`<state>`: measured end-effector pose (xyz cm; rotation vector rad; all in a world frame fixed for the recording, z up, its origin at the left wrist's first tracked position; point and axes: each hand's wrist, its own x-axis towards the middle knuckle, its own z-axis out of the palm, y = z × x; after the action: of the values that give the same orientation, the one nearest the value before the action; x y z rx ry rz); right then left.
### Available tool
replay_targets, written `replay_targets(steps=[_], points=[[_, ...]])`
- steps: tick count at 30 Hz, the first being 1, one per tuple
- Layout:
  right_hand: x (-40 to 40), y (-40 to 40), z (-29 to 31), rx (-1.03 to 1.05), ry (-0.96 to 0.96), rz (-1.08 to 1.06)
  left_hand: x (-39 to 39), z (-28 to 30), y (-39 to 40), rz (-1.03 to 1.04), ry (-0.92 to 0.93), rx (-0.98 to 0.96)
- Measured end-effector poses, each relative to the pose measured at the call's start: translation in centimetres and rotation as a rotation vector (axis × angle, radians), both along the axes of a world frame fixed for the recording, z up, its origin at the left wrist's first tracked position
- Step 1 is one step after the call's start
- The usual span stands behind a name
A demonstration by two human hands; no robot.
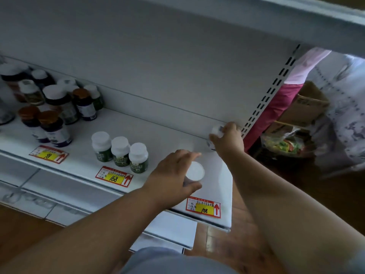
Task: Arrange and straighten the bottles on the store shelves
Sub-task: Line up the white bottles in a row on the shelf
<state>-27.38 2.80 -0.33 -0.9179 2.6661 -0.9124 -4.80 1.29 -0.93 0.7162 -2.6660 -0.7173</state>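
Observation:
My left hand [173, 173] grips a white-capped bottle [195, 171] near the front of the white shelf [158, 135], just above the "108" price tag [203, 207]. My right hand [229, 138] reaches to the back right corner and holds another white-capped bottle [216, 130] against the rear wall. Three white-capped green-label bottles [119, 151] stand in a row above the "168" tag [114, 176]. A group of dark bottles with brown and white caps [53, 107] crowds the left end.
A "98" tag [48, 154] marks the left section. The slotted shelf upright [270, 91] bounds the right end. Beyond it lie cardboard boxes [304, 103], a bag of colourful packets [280, 143] and hanging cloth. An upper shelf [276, 18] overhangs.

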Motion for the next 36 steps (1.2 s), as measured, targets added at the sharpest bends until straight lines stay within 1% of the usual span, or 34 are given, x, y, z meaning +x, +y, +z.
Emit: replay_targets(steps=[4,8,14,19,21,25,30,36], points=[[0.5,2.2,-0.2,-0.053,-0.024,0.045,-0.3,-0.4,-0.3,-0.036,0.007,-0.039],[3.4,6.6,0.1,0.050,0.001,0.218,-0.3,-0.8,-0.4,-0.068,0.009,-0.067],[7.9,10.3,-0.2,0.133,0.051,0.396,-0.9,0.4,-0.8,-0.160,-0.088,-0.113],[9.5,11.1,0.0,0.197,0.070,0.363,-1.9,1.3,-0.8,-0.209,-0.259,-0.162],[10.0,11.2,0.0,0.226,0.095,0.351,-2.1,1.2,-0.7,-0.220,-0.297,-0.197],[10.7,11.2,-0.1,0.244,0.140,0.326,-2.3,1.1,-0.9,-0.227,-0.291,-0.229],[11.2,11.2,-0.1,0.222,0.123,0.296,-2.3,1.1,-0.8,-0.211,-0.279,-0.238],[10.7,11.4,0.9,0.275,0.108,0.345,-2.2,1.8,-0.6,-0.182,-0.325,-0.256]])
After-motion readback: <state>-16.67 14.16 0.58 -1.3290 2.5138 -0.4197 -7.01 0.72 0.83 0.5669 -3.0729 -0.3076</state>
